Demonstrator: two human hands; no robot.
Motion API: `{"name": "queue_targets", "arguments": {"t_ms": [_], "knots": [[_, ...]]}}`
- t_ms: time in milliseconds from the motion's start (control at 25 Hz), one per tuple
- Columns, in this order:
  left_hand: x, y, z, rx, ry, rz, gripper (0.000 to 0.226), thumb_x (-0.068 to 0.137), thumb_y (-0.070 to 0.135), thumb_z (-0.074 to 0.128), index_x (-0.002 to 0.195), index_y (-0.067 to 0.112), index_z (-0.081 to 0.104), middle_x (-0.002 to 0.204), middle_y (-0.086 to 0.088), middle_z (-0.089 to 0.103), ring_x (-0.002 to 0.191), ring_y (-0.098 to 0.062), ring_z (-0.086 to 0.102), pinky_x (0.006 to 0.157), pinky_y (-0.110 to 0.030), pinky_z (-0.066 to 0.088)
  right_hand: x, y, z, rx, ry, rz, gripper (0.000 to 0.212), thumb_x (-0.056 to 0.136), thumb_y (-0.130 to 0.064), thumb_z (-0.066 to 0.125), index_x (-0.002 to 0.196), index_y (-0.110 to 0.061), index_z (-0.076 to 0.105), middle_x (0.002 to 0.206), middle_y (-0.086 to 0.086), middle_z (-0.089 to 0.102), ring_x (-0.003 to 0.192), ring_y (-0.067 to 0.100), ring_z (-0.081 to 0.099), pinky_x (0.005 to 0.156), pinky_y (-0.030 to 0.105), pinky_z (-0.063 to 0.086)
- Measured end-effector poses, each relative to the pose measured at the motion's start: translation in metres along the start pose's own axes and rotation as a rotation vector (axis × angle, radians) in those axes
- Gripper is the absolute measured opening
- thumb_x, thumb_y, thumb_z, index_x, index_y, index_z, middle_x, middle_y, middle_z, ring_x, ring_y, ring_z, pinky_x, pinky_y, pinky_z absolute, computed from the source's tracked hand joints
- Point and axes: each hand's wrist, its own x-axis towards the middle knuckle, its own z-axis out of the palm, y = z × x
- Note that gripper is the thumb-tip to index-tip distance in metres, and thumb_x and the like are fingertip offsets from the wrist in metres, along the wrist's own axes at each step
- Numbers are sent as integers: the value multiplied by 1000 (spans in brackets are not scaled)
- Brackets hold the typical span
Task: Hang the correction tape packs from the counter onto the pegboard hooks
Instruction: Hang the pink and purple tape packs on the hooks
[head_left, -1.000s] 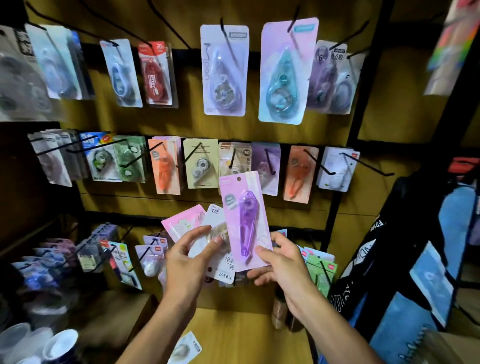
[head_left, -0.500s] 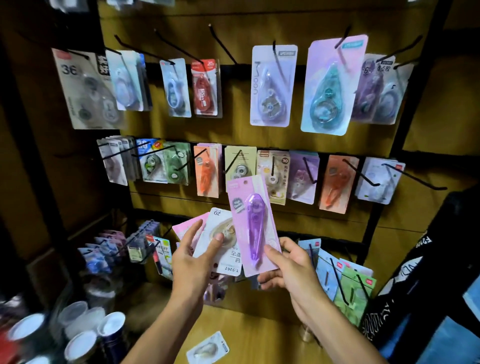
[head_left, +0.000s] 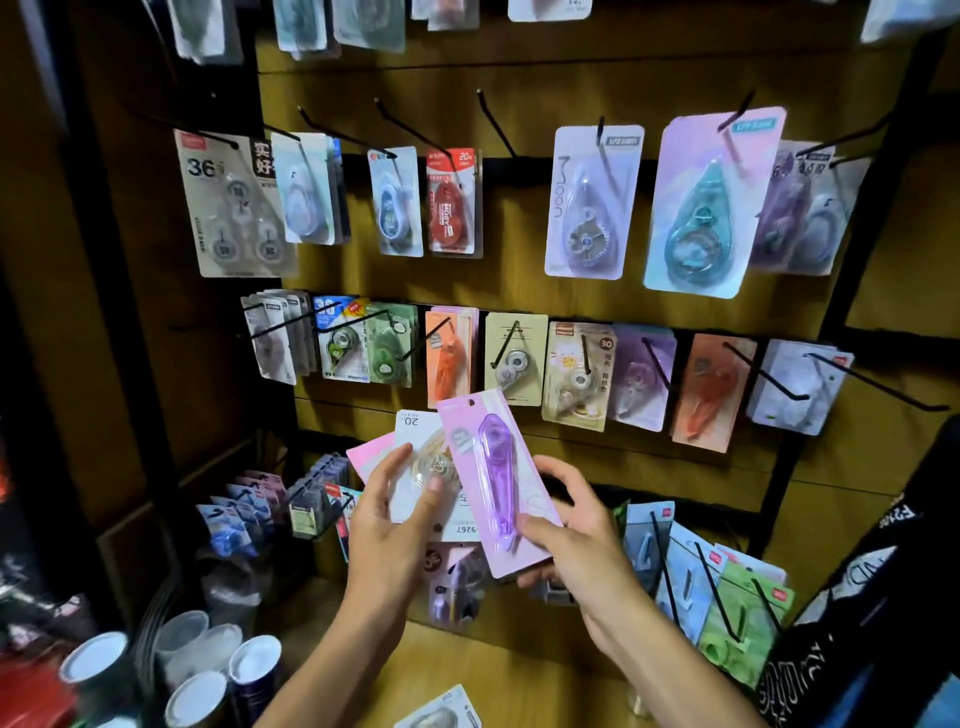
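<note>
A spare pack (head_left: 441, 714) is lying on the bench (head_left: 519, 675). The right hand (head_left: 576, 540) is pinching the purple pack (head_left: 496, 483) at its lower edge; the left hand (head_left: 395, 514), fingers (head_left: 387, 467) curled, is fanning two more. The loose fan is risking a slide, and the punched hole may miss the empty hook (head_left: 496, 122).

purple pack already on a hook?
No, the purple pack is pinched at its lower end by the right hand, its hang hole free of any hook.
</note>
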Motion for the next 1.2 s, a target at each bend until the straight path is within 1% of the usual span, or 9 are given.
{"name": "queue_targets", "arguments": {"t_ms": [80, 200, 360, 520, 680, 760, 920, 1080, 1200], "knots": [[-1, -7, -3, 7, -3, -36, 41, 84, 23, 77, 115, 44, 62, 117, 36, 60, 118, 1, 58, 92, -30, 54, 0, 5, -1, 7, 2, 13, 55, 90, 4, 58, 119, -42, 52, 101, -6, 76, 75, 25, 75, 46, 31, 55], [-6, -15, -7, -12, 28, -91, 46, 83, 9, 76, 112, 44, 63, 121, 24, 62, 111, -17, 66, 86, -44, 59, -3, 15, -3, -4, 17, 43, 54, 88, 9, 54, 106, -41, 63, 105, -3, 74, 79, 25, 74, 50, 33, 56], [-10, -17, -13, -57, 79, -122, 45, 86, 4, 72, 114, 37, 61, 121, 1, 66, 89, -18, 75, 61, -29, 59, -6, 28, -2, -86, -17, 113, 50, 89, 7, 55, 97, -41, 66, 121, -5, 66, 91, 20, 73, 56, 37, 59], [-10, -17, -20, -77, 68, -138, 43, 86, 12, 75, 114, 41, 61, 122, -1, 66, 89, -23, 75, 67, -42, 62, -6, 25, 4, -30, -15, 59, 53, 91, 8, 55, 101, -43, 64, 119, -6, 67, 91, 19, 74, 55, 37, 61], [-7, -19, -14, -71, 19, -127, 44, 82, 22, 80, 112, 49, 63, 126, 3, 64, 96, -27, 74, 78, -54, 60, -11, 20, -2, 102, 65, -56, 56, 89, 4, 63, 124, -38, 49, 110, -5, 74, 83, 25, 75, 47, 33, 58], [-8, -19, -4, -57, -18, -100, 44, 80, 25, 81, 112, 50, 64, 126, 10, 65, 103, -25, 71, 84, -51, 59, -14, 19, -9, 125, 108, -72, 58, 89, 3, 63, 127, -37, 46, 107, -4, 75, 81, 27, 75, 48, 32, 58], [-12, -16, 17, -39, -56, -55, 42, 80, 23, 81, 107, 51, 65, 125, 10, 66, 109, -21, 69, 89, -49, 57, -17, 18, -26, 77, 207, -46, 29, 92, 1, 61, 116, -15, 60, 101, 5, 76, 73, 27, 74, 50, 35, 60], [-18, -14, 29, -57, -77, -56, 43, 82, 18, 79, 101, 53, 65, 119, 14, 66, 86, -13, 75, 59, -27, 59, -22, 16, -42, 94, 263, -39, 17, 93, 1, 59, 105, -11, 60, 90, 6, 76, 67, 23, 73, 49, 32, 59], [-20, -14, 35, -87, -99, -64, 43, 82, 16, 79, 101, 53, 66, 115, 15, 68, 83, -16, 75, 56, -24, 56, -27, 13, -55, 157, 347, -148, 17, 92, 5, 58, 104, -7, 58, 89, 6, 75, 71, 22, 72, 50, 30, 58]]}}
